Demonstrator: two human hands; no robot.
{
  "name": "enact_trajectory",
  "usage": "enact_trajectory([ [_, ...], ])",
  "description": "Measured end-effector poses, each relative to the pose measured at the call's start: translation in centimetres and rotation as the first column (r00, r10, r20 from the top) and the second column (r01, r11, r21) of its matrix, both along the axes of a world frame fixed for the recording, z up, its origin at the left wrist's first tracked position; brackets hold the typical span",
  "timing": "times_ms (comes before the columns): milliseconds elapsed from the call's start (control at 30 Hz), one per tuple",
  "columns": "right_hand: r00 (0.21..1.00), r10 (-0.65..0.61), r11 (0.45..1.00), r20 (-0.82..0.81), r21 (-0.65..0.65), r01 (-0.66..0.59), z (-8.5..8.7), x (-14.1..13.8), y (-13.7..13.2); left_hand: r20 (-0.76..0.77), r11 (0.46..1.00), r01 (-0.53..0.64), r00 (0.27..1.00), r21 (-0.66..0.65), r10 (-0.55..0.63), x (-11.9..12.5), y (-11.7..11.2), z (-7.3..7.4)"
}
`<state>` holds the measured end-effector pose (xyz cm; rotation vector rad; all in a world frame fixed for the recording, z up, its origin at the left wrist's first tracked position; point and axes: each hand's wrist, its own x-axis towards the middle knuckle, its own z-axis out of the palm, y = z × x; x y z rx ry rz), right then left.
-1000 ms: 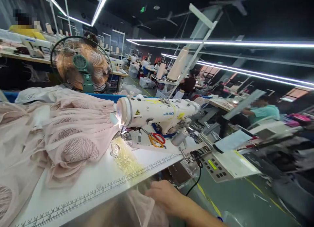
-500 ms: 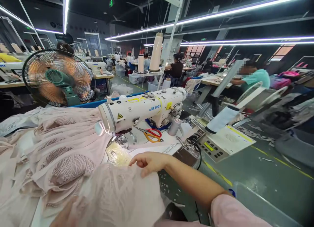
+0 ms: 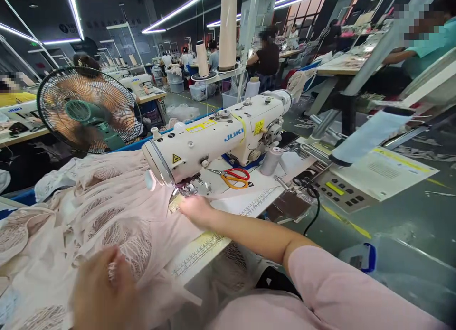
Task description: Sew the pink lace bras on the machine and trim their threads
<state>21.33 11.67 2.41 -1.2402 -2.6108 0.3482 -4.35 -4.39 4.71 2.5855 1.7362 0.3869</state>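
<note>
My right hand (image 3: 195,211) is at the needle end of the white JUKI sewing machine (image 3: 213,140), fingers closed close to the presser foot (image 3: 183,191). What lies between its fingertips is hidden. My left hand (image 3: 107,289) is smeared by motion in the lower left, over the pale pink fabric (image 3: 153,244). A small light patch shows by its fingers; I cannot tell what it is. Lace-patterned pink garment pieces lie heaped left of the machine, and fabric runs to the needle area.
Scissors with red and orange handles (image 3: 235,178) lie on the machine bed beside a grey thread spool (image 3: 271,160). A control panel (image 3: 356,183) is at the right, a fan (image 3: 87,110) at the back left. A clear plastic bin (image 3: 402,268) stands on the floor. Several people work behind.
My right hand has moved up and forward to the presser foot. The pink piece in front of me has dropped lower. My left hand is now in fuller view, and the camera view has shifted.
</note>
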Motion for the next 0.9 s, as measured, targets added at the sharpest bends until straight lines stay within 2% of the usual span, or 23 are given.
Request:
enact_trajectory([
  [133, 0.999, -0.040, 0.995, 0.012, 0.093, 0.039, 0.2, -0.2, -0.3, -0.044, 0.998, 0.051, 0.998, 0.032, -0.050, 8.2, 4.9, -1.8],
  [233, 0.998, -0.066, 0.987, 0.014, 0.146, 0.063, 0.8, 1.2, -0.6, -0.046, 0.998, 0.056, 0.997, 0.039, -0.054, 11.4, 7.9, -3.4],
  [367, 1.000, 0.009, 0.987, 0.015, 0.158, -0.011, 0.7, 4.5, -2.3, -0.076, 0.999, 0.041, 0.996, 0.027, -0.039, 11.5, 9.7, -4.2],
  [500, 0.989, 0.130, 0.985, -0.069, 0.127, -0.121, -0.7, 7.0, -4.5, -0.134, 1.000, -0.007, 0.991, 0.016, 0.009, 11.3, 10.2, -3.5],
  [733, 0.974, 0.159, 0.984, -0.159, 0.108, -0.143, -2.1, 7.4, -5.8, -0.224, 0.985, -0.168, 0.960, 0.027, 0.170, 14.2, 11.2, -1.3],
  [900, 0.964, 0.182, 0.979, -0.196, 0.124, -0.160, -2.4, 7.3, -5.7, -0.275, 0.965, -0.263, 0.927, 0.008, 0.255, 15.2, 12.2, -1.0],
])
